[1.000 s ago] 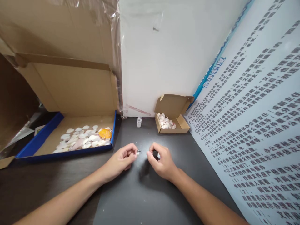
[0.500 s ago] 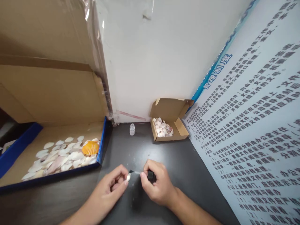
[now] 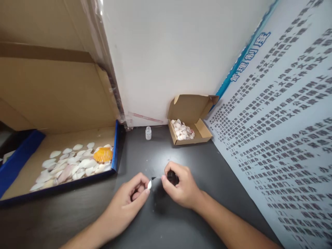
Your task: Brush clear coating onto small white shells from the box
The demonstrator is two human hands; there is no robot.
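Observation:
Between the thumb and forefinger of my left hand (image 3: 135, 193) a small white seashell (image 3: 149, 184) is pinched by its edge. My right hand (image 3: 180, 185) is closed around the black cap of a small brush (image 3: 155, 177). The brush's thin stem points left, and its dark tip sits just right of the shell, with a small gap between them. Farther back on the dark table stands a small clear glass bottle (image 3: 148, 133) without a cap, upright.
At left, a blue-edged cardboard box (image 3: 116, 148) holds many white shells (image 3: 77, 162) and one orange scallop shell (image 3: 103, 154). A smaller brown box (image 3: 203, 133) with shells (image 3: 181, 129) stands back right. A printed board (image 3: 280, 121) leans along the right side; a white wall rises behind.
The brush tip has drawn off the shell to its right. Both hands appear a little higher and farther right in the picture, while the view itself has tilted and shifted.

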